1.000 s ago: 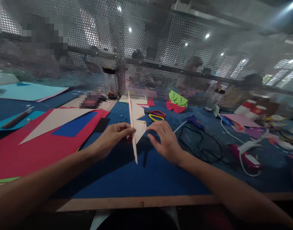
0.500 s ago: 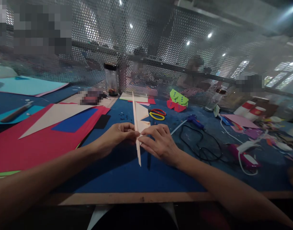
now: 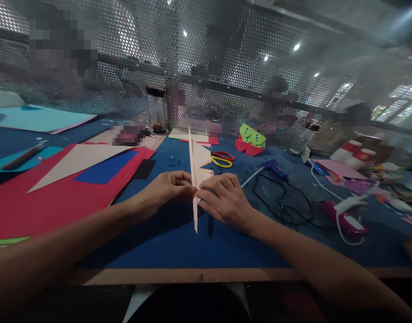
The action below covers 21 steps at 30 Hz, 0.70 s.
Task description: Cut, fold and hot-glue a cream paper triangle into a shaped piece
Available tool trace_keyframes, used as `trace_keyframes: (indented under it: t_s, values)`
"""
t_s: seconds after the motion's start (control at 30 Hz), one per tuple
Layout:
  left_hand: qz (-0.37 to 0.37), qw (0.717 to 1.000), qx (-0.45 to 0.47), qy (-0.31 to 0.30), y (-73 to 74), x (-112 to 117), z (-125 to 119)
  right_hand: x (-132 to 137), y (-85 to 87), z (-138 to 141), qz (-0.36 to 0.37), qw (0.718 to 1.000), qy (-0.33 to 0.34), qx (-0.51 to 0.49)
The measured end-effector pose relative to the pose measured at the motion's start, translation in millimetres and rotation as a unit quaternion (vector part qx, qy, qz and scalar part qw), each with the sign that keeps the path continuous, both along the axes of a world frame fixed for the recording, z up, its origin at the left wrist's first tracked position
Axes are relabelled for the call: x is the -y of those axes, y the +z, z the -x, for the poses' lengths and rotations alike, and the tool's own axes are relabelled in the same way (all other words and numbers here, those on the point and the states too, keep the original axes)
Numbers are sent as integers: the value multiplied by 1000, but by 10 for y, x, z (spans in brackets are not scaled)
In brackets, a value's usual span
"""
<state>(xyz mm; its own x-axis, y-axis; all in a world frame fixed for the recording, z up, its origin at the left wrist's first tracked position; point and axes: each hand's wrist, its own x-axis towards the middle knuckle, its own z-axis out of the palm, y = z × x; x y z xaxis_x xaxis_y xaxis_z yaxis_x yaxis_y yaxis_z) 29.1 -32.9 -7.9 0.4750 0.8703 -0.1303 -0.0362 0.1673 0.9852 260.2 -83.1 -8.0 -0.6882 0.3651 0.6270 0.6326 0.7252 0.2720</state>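
Note:
A folded, cream-coloured piece of paper (image 3: 199, 154) is held up on edge between my two hands, above the blue table. It has a long straight side facing me and a notched part on its right. My left hand (image 3: 164, 190) pinches it from the left with thumb and fingertips. On the other side my right hand (image 3: 224, 197) grips its lower half, fingers bent against it and partly hiding it. Just beyond lie scissors (image 3: 222, 159) with red and yellow handles.
To the left are red sheets (image 3: 67, 206) with a cream triangle (image 3: 71, 163) and blue paper (image 3: 107, 168). On the right lie a blue glue gun (image 3: 275, 169), its black cord, and a pink device (image 3: 345, 220). Green and red cut-outs (image 3: 251, 140) stand near the perforated screen (image 3: 219, 98).
The camera view has shifted slightly. Both hands keep their hold on the folded paper, which has turned a little and stands more upright.

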Motion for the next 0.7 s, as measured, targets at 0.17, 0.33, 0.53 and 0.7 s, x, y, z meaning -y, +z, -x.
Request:
trace_keyframes:
  t_s: [0.17,0.33,0.53,0.7]
  values:
    - [3,1000,-1,-6,-20,5,-9,9,5,11,5,1000,-6,3]
    - [-4,1000,-6,-16,-9,25,-15,4,-11,9,13,1000,-3,-9]
    - [-26,999,-13,-24,15,43,-21,16,-6,29,24,999,-5,-23]
    - [-55,998,-25,-34,-25,29,-21,21,7,33,48,999,-14,-11]
